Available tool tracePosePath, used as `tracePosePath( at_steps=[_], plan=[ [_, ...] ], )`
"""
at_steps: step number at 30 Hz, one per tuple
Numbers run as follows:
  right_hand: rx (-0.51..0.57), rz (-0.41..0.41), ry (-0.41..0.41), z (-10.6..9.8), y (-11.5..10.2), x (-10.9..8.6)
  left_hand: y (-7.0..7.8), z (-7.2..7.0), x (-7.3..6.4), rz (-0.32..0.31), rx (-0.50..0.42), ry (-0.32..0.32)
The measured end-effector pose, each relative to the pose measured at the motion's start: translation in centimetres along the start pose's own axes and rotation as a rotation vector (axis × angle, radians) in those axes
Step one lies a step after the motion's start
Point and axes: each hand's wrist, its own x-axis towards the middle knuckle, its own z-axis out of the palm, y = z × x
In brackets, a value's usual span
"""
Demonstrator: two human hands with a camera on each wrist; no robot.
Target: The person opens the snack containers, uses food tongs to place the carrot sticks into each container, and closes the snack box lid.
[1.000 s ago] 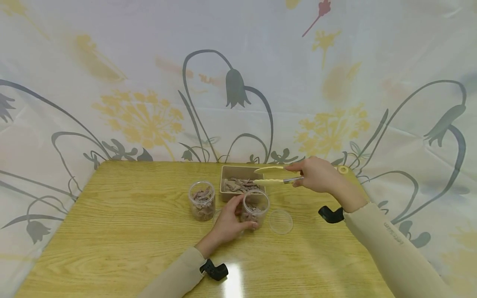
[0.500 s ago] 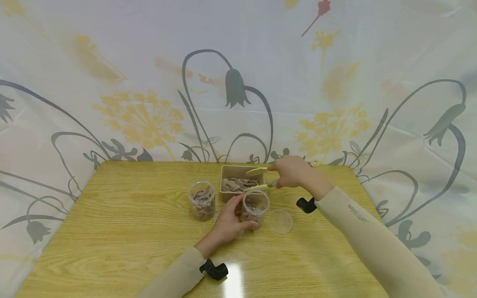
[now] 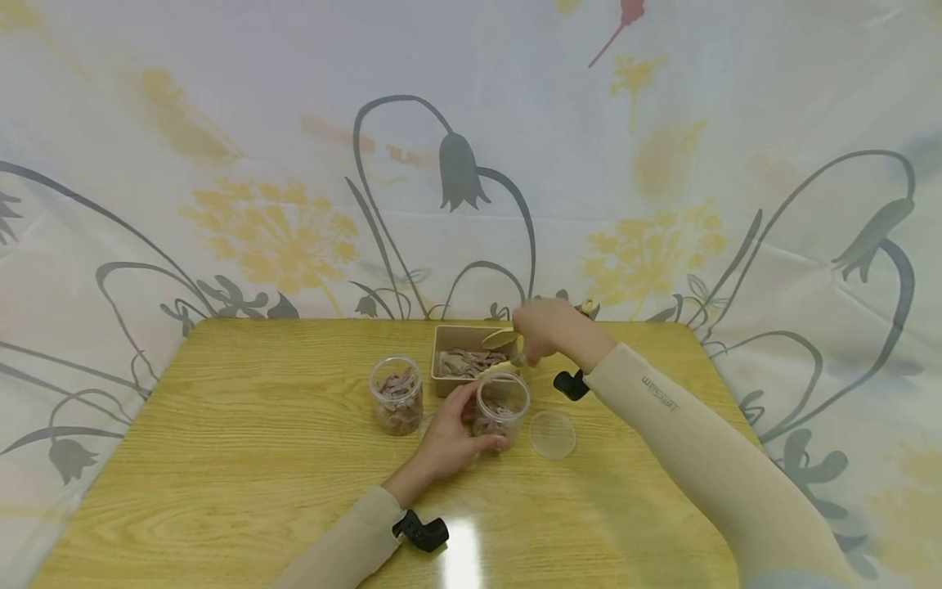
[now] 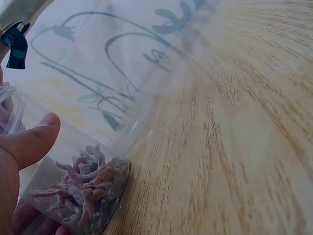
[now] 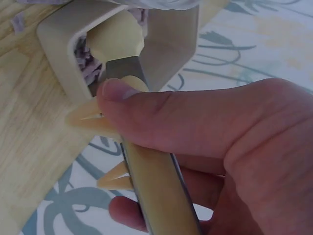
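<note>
My left hand (image 3: 445, 442) grips a clear plastic jar (image 3: 503, 415) on the table, fingers and thumb round its side. Greyish-pink strips, like dried meat, fill its lower part (image 4: 88, 191). Tongs with pale yellow tips (image 3: 499, 338) are in my right hand (image 3: 548, 331), its thumb (image 5: 120, 93) pressing on the handle (image 5: 159, 188). The tongs' tips stand spread over a beige rectangular bin (image 3: 445, 384), which has more of the strips (image 3: 471, 362) on its bottom. One tip partly lies behind the held jar's rim in the head view.
A second clear jar (image 3: 398, 409), filled higher with strips, stands left of the held one. To the right lies a clear round lid (image 3: 553, 434). Another lid (image 3: 426, 423) is mostly hidden by my left hand. A flower-printed sheet (image 3: 515, 123) rises behind the wooden table (image 3: 257, 425).
My right hand has moved left with the tongs, from the bin's right side to over the bin. My left hand and the jar have stayed in place.
</note>
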Motion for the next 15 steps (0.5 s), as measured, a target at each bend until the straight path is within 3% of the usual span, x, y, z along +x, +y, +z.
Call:
tracePosePath(
  at_steps=[6,12,15],
  plan=[
    [0.026,0.019,-0.088,-0.6,-0.7,0.6,2.8,-0.5,-0.4,0.014,-0.001,-0.013],
    [-0.044,0.033,-0.033,0.1,-1.4,0.6,-0.2,0.1,0.0,0.006,0.007,-0.001],
    [-0.061,0.025,0.007,0.5,-1.4,0.4,-0.6,0.0,0.0,0.014,0.012,-0.003]
  ],
)
